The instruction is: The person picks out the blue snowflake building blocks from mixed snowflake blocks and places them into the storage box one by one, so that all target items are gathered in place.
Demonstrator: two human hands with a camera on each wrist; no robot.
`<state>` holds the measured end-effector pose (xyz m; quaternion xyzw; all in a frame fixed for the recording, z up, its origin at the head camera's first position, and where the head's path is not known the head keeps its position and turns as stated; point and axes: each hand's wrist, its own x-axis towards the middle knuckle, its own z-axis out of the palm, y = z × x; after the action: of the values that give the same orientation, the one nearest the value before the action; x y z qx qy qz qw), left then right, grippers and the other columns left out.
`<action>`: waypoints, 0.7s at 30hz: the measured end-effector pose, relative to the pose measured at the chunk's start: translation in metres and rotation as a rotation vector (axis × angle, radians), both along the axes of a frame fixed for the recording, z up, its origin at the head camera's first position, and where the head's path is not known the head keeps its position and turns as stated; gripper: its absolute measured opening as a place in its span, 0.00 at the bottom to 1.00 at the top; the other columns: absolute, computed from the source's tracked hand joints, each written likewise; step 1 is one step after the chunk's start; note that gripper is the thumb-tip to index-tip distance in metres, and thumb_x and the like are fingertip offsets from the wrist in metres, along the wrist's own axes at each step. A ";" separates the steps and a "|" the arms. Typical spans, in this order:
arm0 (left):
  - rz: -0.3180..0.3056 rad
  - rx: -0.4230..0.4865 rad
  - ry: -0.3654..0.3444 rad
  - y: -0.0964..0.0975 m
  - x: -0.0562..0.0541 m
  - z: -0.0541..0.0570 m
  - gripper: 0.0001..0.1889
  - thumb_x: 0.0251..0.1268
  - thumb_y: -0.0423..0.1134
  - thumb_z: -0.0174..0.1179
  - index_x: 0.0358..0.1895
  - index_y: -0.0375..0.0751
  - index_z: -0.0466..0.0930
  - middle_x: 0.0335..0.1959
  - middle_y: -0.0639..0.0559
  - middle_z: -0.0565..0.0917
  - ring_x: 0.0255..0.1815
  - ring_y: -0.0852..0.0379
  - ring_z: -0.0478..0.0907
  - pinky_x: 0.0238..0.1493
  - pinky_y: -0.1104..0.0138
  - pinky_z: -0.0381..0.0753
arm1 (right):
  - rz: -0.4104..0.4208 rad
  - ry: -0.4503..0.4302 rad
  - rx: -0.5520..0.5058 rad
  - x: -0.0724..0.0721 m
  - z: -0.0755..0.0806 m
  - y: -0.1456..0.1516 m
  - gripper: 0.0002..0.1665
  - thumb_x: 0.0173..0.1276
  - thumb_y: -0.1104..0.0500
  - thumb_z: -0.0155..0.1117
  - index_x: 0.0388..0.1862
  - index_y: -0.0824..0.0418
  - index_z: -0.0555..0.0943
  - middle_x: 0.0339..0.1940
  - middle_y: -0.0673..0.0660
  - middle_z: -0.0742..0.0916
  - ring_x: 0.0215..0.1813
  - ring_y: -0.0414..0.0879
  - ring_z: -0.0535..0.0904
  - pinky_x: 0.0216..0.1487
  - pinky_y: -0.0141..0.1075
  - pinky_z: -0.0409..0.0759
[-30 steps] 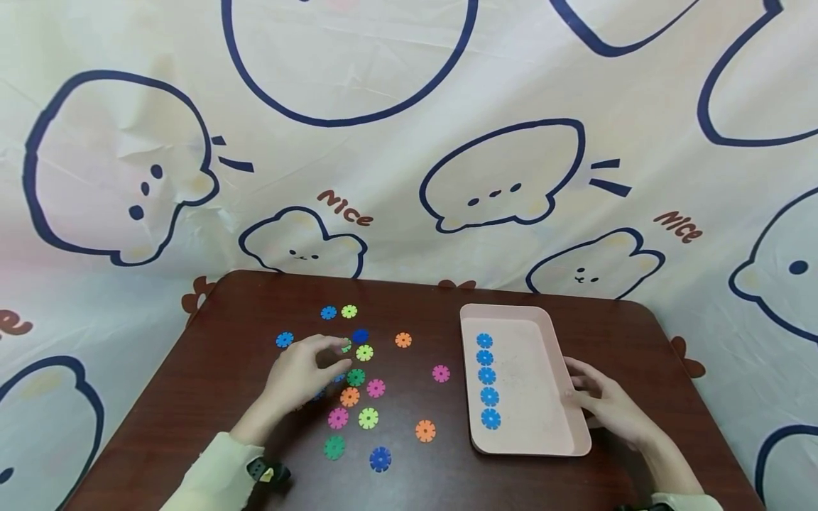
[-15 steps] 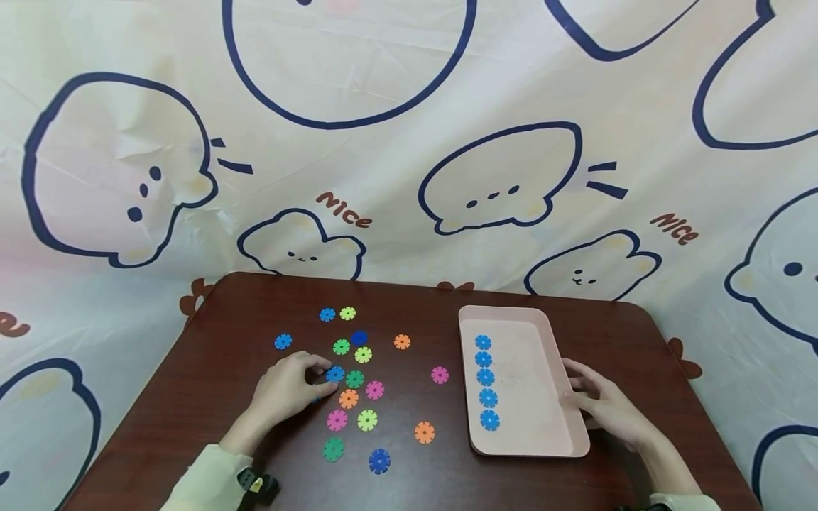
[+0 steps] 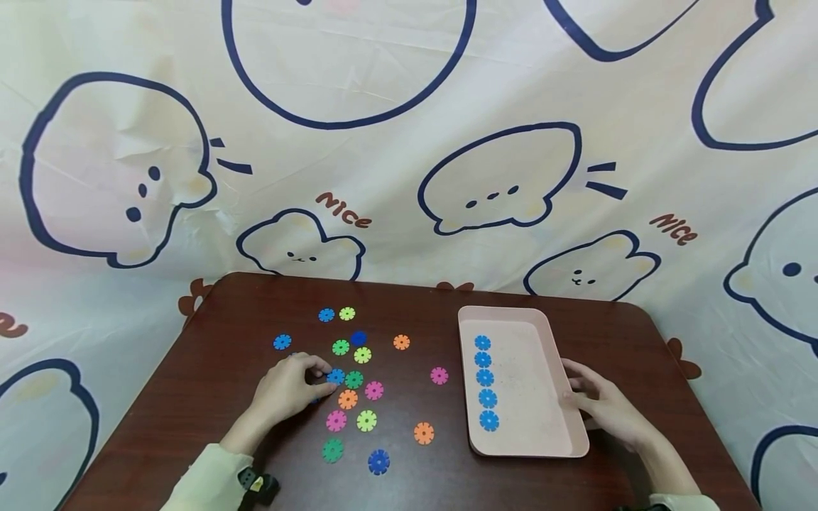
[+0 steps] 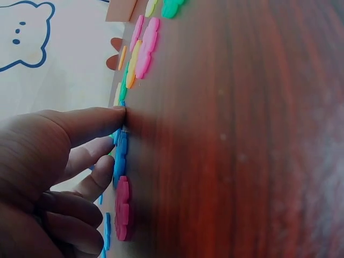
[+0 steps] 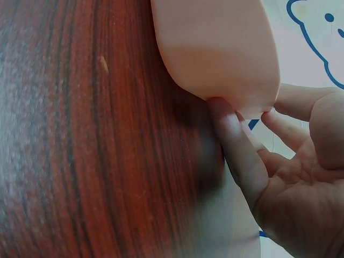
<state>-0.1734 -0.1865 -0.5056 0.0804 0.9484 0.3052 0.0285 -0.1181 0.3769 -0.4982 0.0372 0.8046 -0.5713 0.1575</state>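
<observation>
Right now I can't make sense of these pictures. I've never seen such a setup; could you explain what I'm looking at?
There is no robot here, just a person working bare-handed. The wide view is taken from the person's head, looking forward and down; the two close views are taken from the wrists. On the brown table lie notched discs in blue, green, yellow, orange and pink. Beside them is a pale pink tray with a column of five blue discs. The left hand has its grip on a loose blue disc, between thumb and fingertip. The right hand holds the tray's edge.
</observation>
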 end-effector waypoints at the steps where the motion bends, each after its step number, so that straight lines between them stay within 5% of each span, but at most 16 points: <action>1: -0.001 0.001 -0.002 0.000 0.000 0.000 0.14 0.56 0.50 0.79 0.43 0.51 0.90 0.37 0.57 0.82 0.39 0.57 0.77 0.36 0.58 0.78 | -0.001 0.000 0.002 0.000 0.000 0.000 0.44 0.77 0.59 0.65 0.85 0.58 0.55 0.68 0.75 0.75 0.51 0.60 0.85 0.40 0.53 0.87; 21: -0.071 -0.005 -0.020 0.002 -0.002 0.003 0.16 0.58 0.45 0.78 0.49 0.52 0.90 0.38 0.55 0.81 0.41 0.55 0.75 0.36 0.59 0.77 | 0.005 0.001 -0.016 0.001 0.001 -0.001 0.44 0.77 0.59 0.65 0.84 0.58 0.55 0.67 0.76 0.75 0.51 0.60 0.85 0.40 0.54 0.87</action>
<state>-0.1757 -0.1841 -0.5024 0.1109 0.9455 0.3023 0.0489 -0.1176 0.3764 -0.4970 0.0338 0.8002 -0.5773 0.1589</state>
